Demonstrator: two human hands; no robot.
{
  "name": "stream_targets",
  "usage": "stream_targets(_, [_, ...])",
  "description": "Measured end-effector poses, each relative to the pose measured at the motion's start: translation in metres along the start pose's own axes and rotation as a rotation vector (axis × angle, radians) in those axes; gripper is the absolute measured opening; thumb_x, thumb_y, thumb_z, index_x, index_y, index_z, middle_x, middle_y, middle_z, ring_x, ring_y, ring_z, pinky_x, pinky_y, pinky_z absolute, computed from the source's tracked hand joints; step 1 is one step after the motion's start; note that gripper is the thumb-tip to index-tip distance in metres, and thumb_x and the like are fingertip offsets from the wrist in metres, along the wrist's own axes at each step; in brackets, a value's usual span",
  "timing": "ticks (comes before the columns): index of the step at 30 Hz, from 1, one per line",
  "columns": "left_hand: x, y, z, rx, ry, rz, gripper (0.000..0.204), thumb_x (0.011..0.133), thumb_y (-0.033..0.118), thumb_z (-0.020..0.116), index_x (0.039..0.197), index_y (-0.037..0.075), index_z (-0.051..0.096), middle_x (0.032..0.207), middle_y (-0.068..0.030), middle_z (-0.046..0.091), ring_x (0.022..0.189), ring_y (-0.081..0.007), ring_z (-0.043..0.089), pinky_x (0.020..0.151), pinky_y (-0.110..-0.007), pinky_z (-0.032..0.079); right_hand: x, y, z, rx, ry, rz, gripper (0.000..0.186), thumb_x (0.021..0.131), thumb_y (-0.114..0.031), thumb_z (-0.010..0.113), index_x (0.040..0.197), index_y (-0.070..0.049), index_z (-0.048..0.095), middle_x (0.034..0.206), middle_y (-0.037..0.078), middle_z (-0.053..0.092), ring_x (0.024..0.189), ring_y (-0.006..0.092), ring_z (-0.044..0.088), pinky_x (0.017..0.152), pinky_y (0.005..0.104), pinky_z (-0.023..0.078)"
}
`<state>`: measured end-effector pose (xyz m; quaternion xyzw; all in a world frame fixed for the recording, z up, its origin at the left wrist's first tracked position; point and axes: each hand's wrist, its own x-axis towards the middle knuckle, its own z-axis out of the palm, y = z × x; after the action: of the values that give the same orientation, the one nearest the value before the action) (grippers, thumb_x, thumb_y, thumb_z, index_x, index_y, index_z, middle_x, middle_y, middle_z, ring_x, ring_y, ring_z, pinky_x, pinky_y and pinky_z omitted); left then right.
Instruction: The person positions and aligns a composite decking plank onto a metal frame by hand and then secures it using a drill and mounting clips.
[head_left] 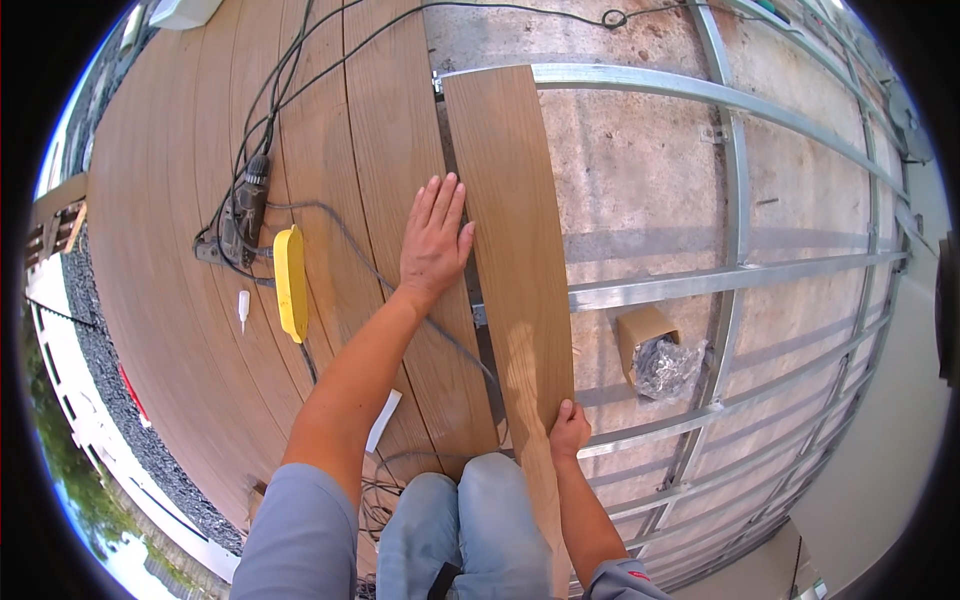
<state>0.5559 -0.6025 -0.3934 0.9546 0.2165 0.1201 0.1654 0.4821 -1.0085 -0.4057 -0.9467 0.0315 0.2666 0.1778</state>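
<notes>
A loose wood-grain decking board (512,200) lies lengthwise across the metal joists (650,288), a narrow dark gap away from the last board (390,130) of the laid deck. My left hand (435,240) is spread on that laid board beside the gap, palm down, with its fingers stretched out. At the loose board's right edge, close to my knees, my right hand (570,428) is closed with the thumb on top; the fingers underneath are hidden. A small metal clip (480,315) shows in the gap. The near end of the loose board runs down past my right leg.
On the deck to the left lie a power drill (243,215), a yellow socket block (290,283), a small white bottle (243,308) and a white strip (383,420). Dark cables (340,225) trail across the boards. A cardboard box (640,330) with a clear bag sits between joists.
</notes>
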Motion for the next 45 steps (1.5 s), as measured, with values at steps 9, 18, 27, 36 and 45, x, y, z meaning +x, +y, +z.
stream_targets(9, [-0.019,0.005,0.039,0.147,0.007,0.178,0.046,0.100,0.026,0.044,0.140,0.002,0.043,0.146,-0.0129,0.041,0.135,-0.0340,0.035,0.112,-0.044,0.029,0.008,0.026,-0.006,0.011,-0.157,0.048,0.056,0.090,-0.060,0.047,0.083,-0.006,0.060,0.076,0.017,0.066,0.075,0.0379,0.065,0.070,0.0478,0.051])
stream_targets(18, [-0.012,-0.016,0.048,0.268,0.105,0.314,0.049,0.100,0.034,0.046,0.136,0.001,0.047,0.141,-0.0143,0.048,0.131,-0.0327,0.042,0.109,-0.042,0.033,-0.005,0.038,-0.037,0.265,-0.044,0.012,0.054,0.087,-0.057,0.054,0.091,-0.003,0.061,0.086,0.015,0.067,0.082,0.0364,0.064,0.075,0.0436,0.051])
stream_targets(27, [0.018,-0.061,0.066,0.608,0.034,0.571,0.053,0.101,0.039,0.036,0.138,0.002,0.043,0.143,-0.0230,0.041,0.130,-0.0405,0.041,0.105,-0.053,0.035,-0.187,0.227,-0.057,0.540,0.448,0.068,0.015,0.090,-0.019,0.059,0.094,-0.005,0.058,0.089,0.011,0.061,0.080,0.0302,0.062,0.072,0.0402,0.049])
stream_targets(36, [-0.030,0.005,0.095,0.626,-0.247,1.041,0.049,0.094,0.030,0.045,0.140,0.015,0.045,0.140,-0.0182,0.047,0.125,-0.0492,0.043,0.097,-0.066,0.037,-0.454,0.444,0.000,0.321,0.523,1.140,0.032,0.090,-0.033,0.056,0.090,-0.002,0.061,0.089,0.022,0.066,0.084,0.0401,0.063,0.074,0.0482,0.049])
stream_targets(45, [-0.358,0.371,0.061,-0.317,-0.907,1.191,0.048,0.096,0.030,0.053,0.133,-0.001,0.050,0.135,-0.0206,0.051,0.124,-0.0364,0.048,0.104,-0.044,0.038,-0.538,0.447,0.107,0.712,0.074,1.380,0.062,0.090,-0.056,0.048,0.097,0.002,0.070,0.100,0.023,0.068,0.098,0.0374,0.064,0.085,0.0442,0.050])
